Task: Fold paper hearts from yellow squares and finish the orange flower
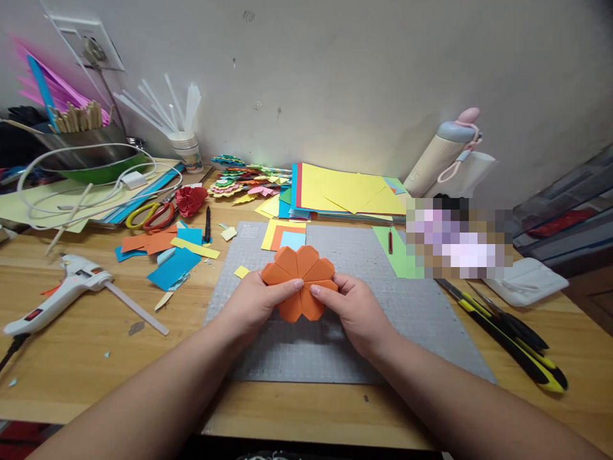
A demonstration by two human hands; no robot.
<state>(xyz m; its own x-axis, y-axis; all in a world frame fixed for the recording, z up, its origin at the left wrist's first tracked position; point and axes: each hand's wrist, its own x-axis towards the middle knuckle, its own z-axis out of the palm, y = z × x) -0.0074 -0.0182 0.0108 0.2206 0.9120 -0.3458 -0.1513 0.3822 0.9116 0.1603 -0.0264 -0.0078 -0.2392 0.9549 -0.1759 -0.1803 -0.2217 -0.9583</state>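
Observation:
Between my two hands is an orange folded paper flower point(297, 265), held over the grey cutting mat point(306, 364). My left hand point(253, 297) grips its left side, thumb pressed on the front near the centre. On the right side my right hand point(357, 310) grips it the same way, the two thumb tips close together. The fingers behind the flower are mostly hidden. Just beyond the flower lie square paper sheets in yellow, orange and light blue point(293, 239) on the mat. A small yellow paper piece point(241, 272) is near my left hand.
To the left are a glue gun point(71, 287), scissors point(151, 214), a black pen point(207, 225) and paper scraps point(175, 267). A paper stack point(345, 185) and colourful paper shapes point(246, 179) lie by the wall. A utility knife point(517, 345) and bottle point(438, 153) are right.

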